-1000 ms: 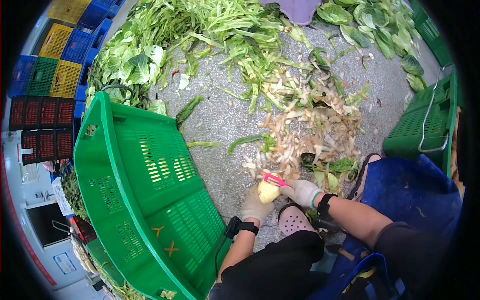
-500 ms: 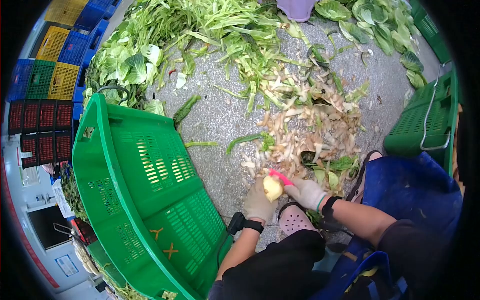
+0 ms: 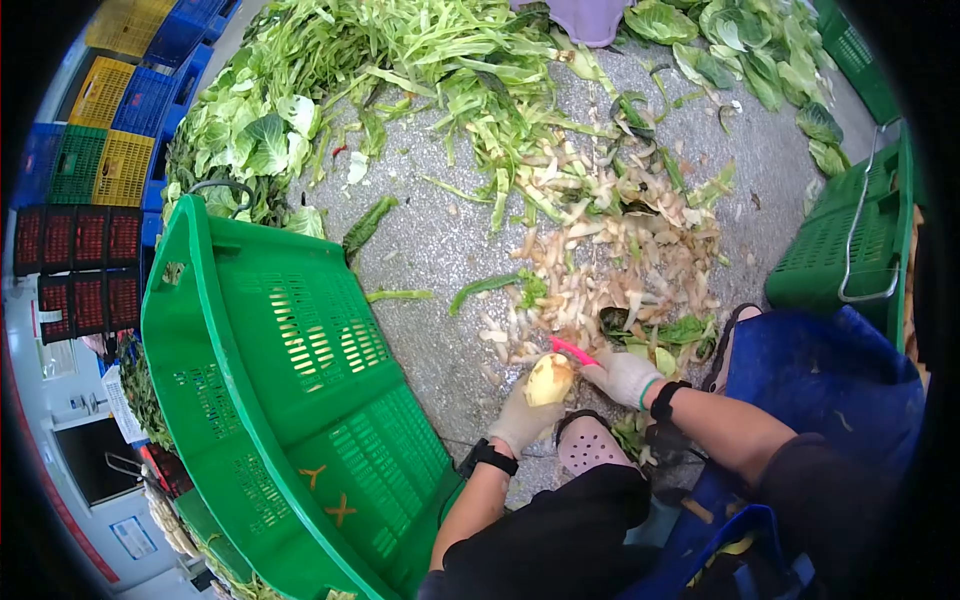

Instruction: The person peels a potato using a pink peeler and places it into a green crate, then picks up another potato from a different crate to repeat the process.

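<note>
In the head view, a pale yellow potato [image 3: 549, 381] with a few brown patches of skin sits in my gloved left hand [image 3: 522, 418], the fingers wrapped round its lower side. My right hand [image 3: 624, 379], gloved too, is closed on the handle of a pink peeler [image 3: 573, 350]. The peeler's head is just above the potato's upper right end. Below and beyond both hands, a heap of brown and white peelings [image 3: 630, 260] covers the floor.
A large green crate [image 3: 300, 400] lies tipped on my left, its open side facing left. Another green crate [image 3: 850, 230] with a metal handle stands at right. Cut greens [image 3: 420, 60] and cabbage leaves [image 3: 750, 40] spread across the far floor [image 3: 410, 210], near a purple container [image 3: 590, 22].
The potato has been turned in my left hand, showing more of its peeled side. The peeler and my right hand have shifted slightly right and come away from it.
</note>
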A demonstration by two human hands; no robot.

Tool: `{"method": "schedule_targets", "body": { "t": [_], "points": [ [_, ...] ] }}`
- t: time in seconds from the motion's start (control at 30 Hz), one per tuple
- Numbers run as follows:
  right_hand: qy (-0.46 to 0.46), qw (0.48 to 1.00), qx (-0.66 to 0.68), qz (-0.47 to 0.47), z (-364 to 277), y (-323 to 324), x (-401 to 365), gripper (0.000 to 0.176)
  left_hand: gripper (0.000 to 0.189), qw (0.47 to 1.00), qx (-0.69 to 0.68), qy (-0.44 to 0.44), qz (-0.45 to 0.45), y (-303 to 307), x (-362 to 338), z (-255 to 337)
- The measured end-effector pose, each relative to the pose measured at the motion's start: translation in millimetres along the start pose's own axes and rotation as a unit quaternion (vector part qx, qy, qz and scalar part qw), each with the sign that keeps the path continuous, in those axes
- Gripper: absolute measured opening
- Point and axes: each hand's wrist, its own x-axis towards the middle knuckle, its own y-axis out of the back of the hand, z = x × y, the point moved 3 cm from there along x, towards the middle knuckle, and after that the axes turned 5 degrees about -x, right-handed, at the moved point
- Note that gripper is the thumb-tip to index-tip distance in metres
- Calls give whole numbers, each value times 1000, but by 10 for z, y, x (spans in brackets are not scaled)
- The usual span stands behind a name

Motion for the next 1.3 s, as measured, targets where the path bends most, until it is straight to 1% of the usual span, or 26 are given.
{"method": "schedule_targets", "body": {
  "t": [0.03,0.07,0.13,0.17,0.3,0.4,0.47,0.53,0.6,0.63,0.73,0.77,0.8,0.83,0.87,0.9,0.93,0.97,1.0,1.07,1.1,1.13,1.17,1.2,1.27,1.3],
  "points": [
    [-12,999,36,31,-23,-1,-62,45,61,999,-28,37,14,-3,-29,-25],
    [-18,999,36,25,-77,-37,-153,45,58,995,-56,74,26,-31,-58,-53],
    [76,996,28,36,-237,-46,-218,45,54,997,-54,50,20,-78,-17,-2],
    [50,998,-22,9,-251,-95,-221,46,52,995,-60,76,24,-94,-10,-33],
    [31,999,5,27,-207,-107,-207,47,47,988,-86,129,15,-72,-19,37],
    [46,998,17,39,-76,-90,-120,48,48,992,-90,91,12,-94,-7,56],
    [5,999,25,43,203,-92,-35,48,50,992,-84,87,36,-43,26,-53],
    [-6,999,32,33,162,-37,-184,47,46,988,-128,70,43,-78,11,-51],
    [17,996,76,50,68,40,-230,47,51,989,-120,89,8,-59,59,-49],
    [70,994,70,47,27,-24,-179,47,54,993,-78,88,7,-49,90,-90],
    [70,991,97,65,-40,-112,-71,47,63,994,-19,106,8,-78,-16,51],
    [-23,998,34,-40,118,-169,91,49,60,996,6,71,43,-97,-34,144],
    [-20,998,34,-39,68,-91,87,49,57,996,31,40,78,-94,-50,191],
    [-27,999,29,-32,10,-1,17,49,61,996,-30,37,74,-114,-49,179],
    [-37,999,27,-27,-6,20,-45,50,61,996,-31,41,72,-99,-51,143],
    [2,996,87,32,-15,-18,-101,51,65,998,-24,52,29,-87,-12,156],
    [1,996,85,30,-12,-28,-100,51,70,998,-17,62,-12,-82,12,175],
    [19,996,81,7,-60,-46,-111,52,70,994,-17,111,-15,-84,-16,176],
    [39,996,77,-12,-106,-29,-106,52,70,994,-16,111,-15,-93,-22,157],
    [28,998,56,-7,5,-18,55,52,69,997,53,57,26,-79,-8,144],
    [1,999,38,-20,-11,37,20,51,67,994,54,59,75,-91,-44,128],
    [-27,999,17,-35,-5,85,-21,51,67,994,54,57,75,-64,-16,114],
    [-3,997,77,9,-38,102,-91,51,66,997,41,55,44,-57,-7,79],
    [-7,997,74,6,-44,84,-91,51,66,998,26,52,14,-65,21,39],
    [54,993,102,-26,-127,-3,-133,54,65,996,-11,84,-8,-75,4,-111],
    [32,995,90,33,-95,-13,-52,54,64,997,-20,67,9,-64,11,-100]
  ]
}}
